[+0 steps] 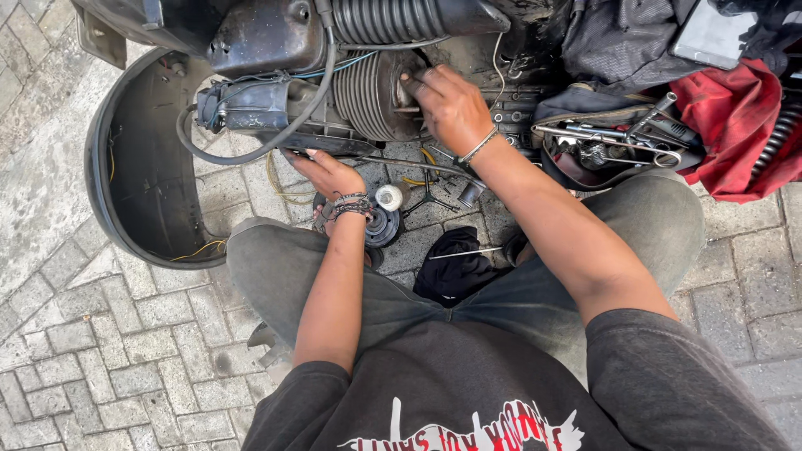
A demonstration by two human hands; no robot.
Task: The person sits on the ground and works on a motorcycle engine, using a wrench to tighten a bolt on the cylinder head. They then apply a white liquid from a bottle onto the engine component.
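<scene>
A finned grey engine cylinder [368, 92] of a scooter lies on its side before me. My right hand [449, 104] rests on the cylinder's right end, fingers pressed against the metal. My left hand [327, 171] reaches under the engine's lower edge, fingers curled out of sight below a dark bracket [322, 144]. Whether either hand holds a tool is hidden. Black hoses [276, 138] loop around the engine.
A black curved body panel [134, 167] lies at left on the paving. A round black part with a white cap [384, 213] and a black rag [455, 263] sit between my knees. An open bag of wrenches [610, 138] and a red cloth [735, 125] lie at right.
</scene>
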